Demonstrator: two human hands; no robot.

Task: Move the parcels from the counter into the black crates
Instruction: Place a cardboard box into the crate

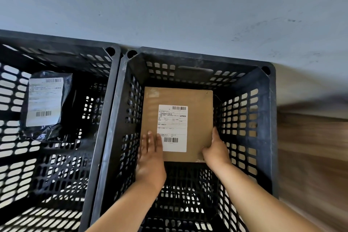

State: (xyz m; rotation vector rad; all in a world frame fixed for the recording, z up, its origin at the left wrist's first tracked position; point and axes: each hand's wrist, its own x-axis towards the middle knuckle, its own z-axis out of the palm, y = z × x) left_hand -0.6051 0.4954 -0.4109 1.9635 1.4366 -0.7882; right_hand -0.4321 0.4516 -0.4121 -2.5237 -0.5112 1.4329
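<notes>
A flat brown cardboard parcel (197,111) with a white shipping label lies deep inside the right black crate (265,100), against its far wall. My left hand (150,158) rests flat on the parcel's near left corner, fingers straight. My right hand (216,149) grips the parcel's near right edge, fingers down its side and thumb curled at the corner. In the left black crate (111,100) a black plastic mailer bag (66,100) with a white label lies at the far left.
The two crates stand side by side against a grey wall (188,9). Wood-pattern floor (312,147) shows to the right of the right crate. The near half of the right crate's floor is bare mesh.
</notes>
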